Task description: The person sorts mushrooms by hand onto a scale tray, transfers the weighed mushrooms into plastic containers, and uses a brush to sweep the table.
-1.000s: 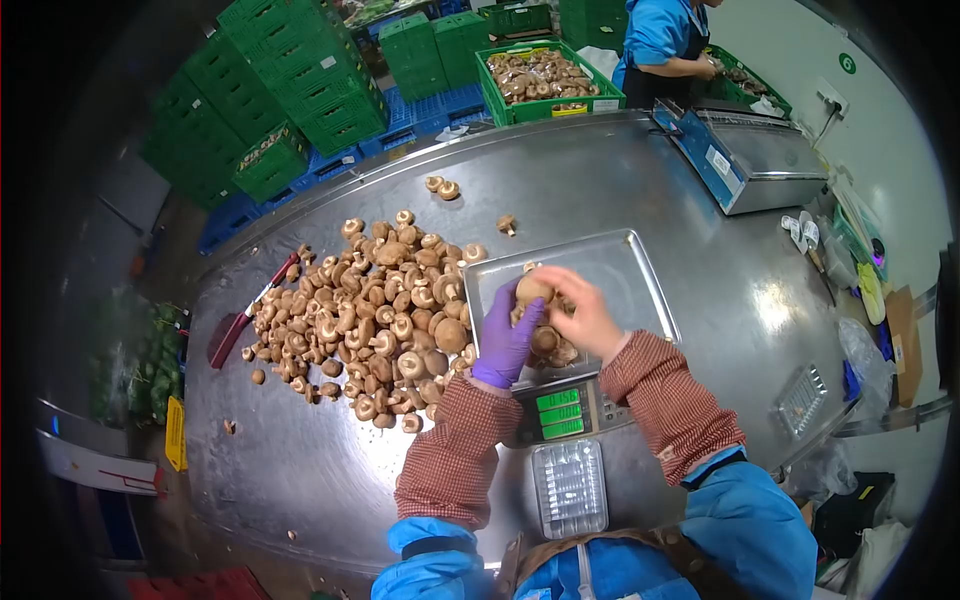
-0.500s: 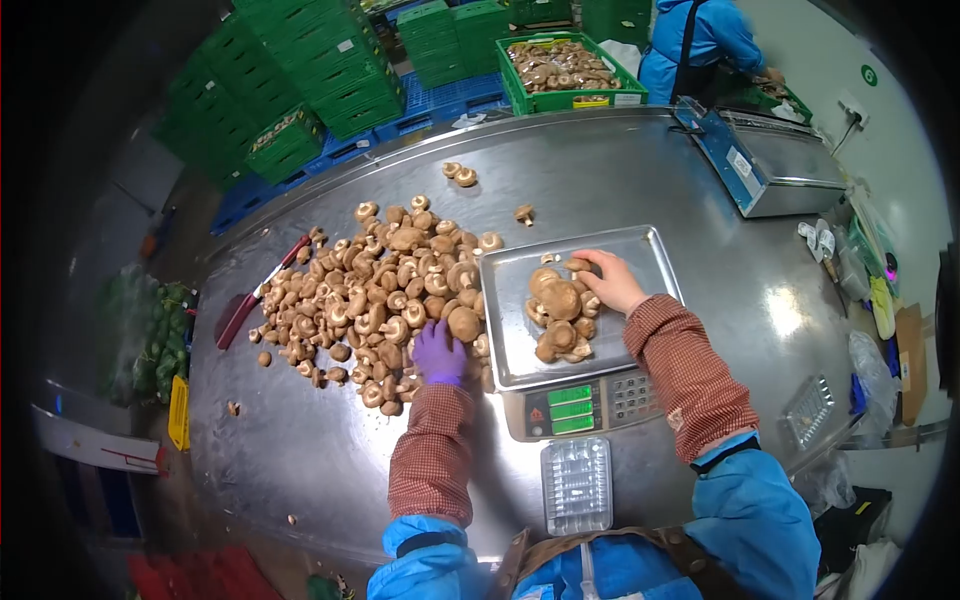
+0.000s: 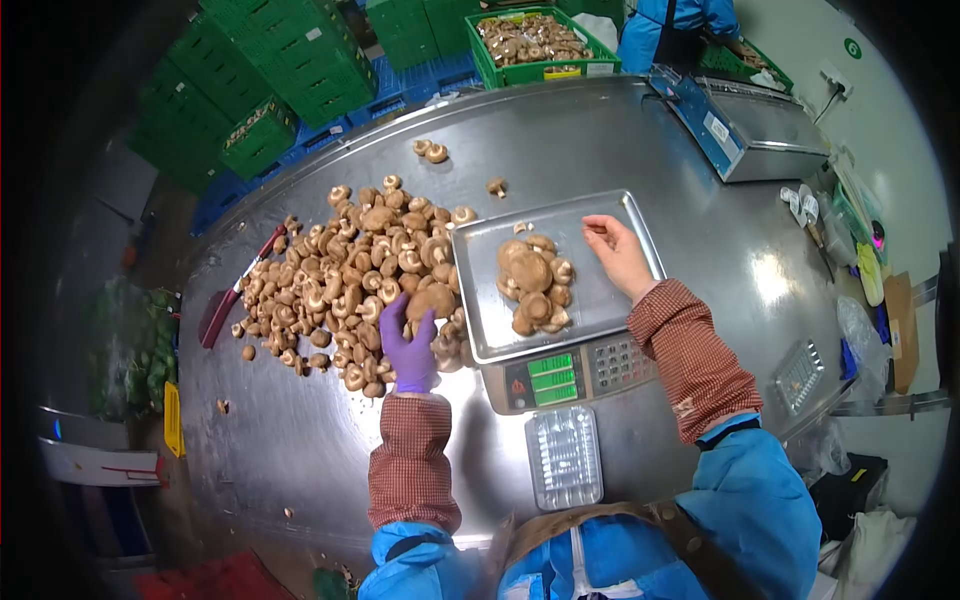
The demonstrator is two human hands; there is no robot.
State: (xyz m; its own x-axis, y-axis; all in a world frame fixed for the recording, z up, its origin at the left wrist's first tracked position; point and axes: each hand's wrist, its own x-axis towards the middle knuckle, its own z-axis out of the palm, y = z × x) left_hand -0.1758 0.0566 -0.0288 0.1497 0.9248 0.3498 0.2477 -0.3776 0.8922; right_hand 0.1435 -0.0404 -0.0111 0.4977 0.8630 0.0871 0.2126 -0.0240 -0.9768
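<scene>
- Mushrooms point(image 3: 350, 275), brown, round-capped, pale-stemmed: heaped on grey metal surface point(image 3: 290, 440).
- Purple-gloved left hand point(image 3: 408, 345): digits around broad cap point(image 3: 434, 300); whether clamped, cannot tell.
- Bare right hand point(image 3: 622, 262): fingers slightly apart.

Brown, pale-stemmed mushrooms point(image 3: 340, 272), mostly in a heap

2 forearms point(image 3: 412, 455) extend forward, left fingers point(image 3: 391, 324) curved apart, right fingers point(image 3: 604, 224) loosely bent.

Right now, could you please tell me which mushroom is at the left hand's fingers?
The broad brown mushroom at the fingers of the purple-gloved left hand; its neighbours in the pile show smaller caps.
</scene>
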